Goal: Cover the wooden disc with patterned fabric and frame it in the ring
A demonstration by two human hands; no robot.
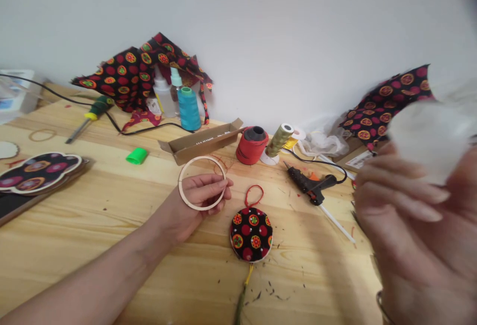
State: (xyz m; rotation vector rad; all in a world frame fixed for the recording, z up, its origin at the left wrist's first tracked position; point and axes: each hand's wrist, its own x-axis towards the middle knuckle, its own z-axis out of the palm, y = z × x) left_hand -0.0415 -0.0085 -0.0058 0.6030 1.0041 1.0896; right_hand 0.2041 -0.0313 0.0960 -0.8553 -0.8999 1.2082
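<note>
My left hand (197,196) is closed on a thin pale wooden ring (180,189), pinched at its right side and held above the table. Raised at the right, close to the camera, my right hand (402,225) has its fingers curled around a whitish, partly see-through plastic bag (425,136), blurred at its edges. Between the hands lies a round patterned fabric pendant (252,235) dotted with small pearly beads. A red cord loop (254,196) tops it, and a yellow and green tassel (242,297) hangs from its lower edge.
A black glue gun (309,185), a red thread spool (252,147), a green-patterned spool (278,141) and an open cardboard box (204,141) stand behind. Patterned cloth (130,74) drapes near bottles and a teal spool (189,109). A screwdriver (91,115) and a cloud-shaped piece (40,172) lie left.
</note>
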